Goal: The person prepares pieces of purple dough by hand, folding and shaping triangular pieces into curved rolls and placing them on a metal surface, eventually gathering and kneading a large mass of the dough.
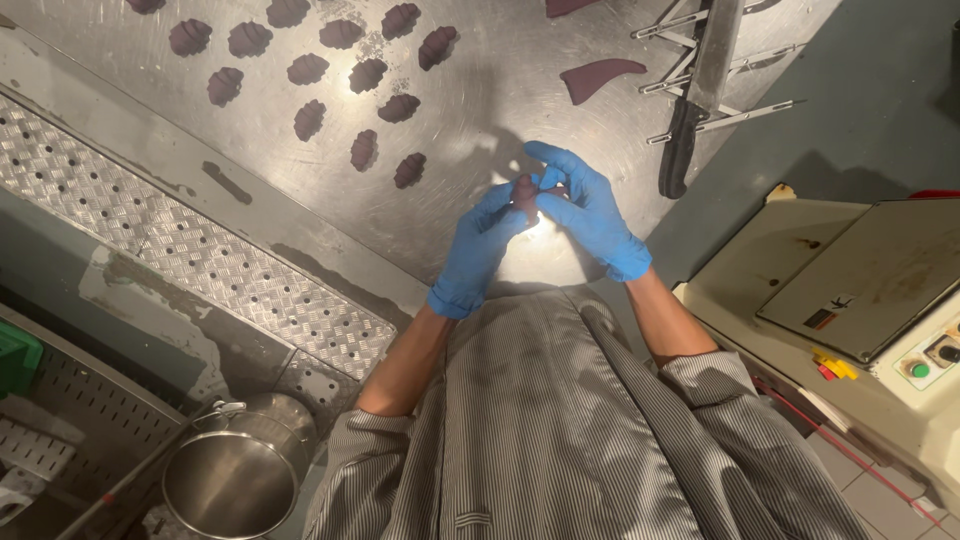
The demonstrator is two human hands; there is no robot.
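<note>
Head view is showing the left hand and right hand pinching a dough piece, seemingly half-rolled; shaped pieces are sitting done, a flat triangle is waiting.

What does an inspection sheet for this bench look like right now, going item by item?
Surface: steel table, shiny, with flour traces.
Job's things: small dark dough piece pinched between both hands; shaped dark rolls in loose rows at upper left.
Clutter: flat dough triangle; multi-wheel cutter at the table's edge.
Hands: left hand and right hand, blue gloves, fingertips closed on the dough piece.
Cables: nothing seen.
Surroundings: cream machine with buttons at right; steel pot at lower left; perforated tread plate.
</note>
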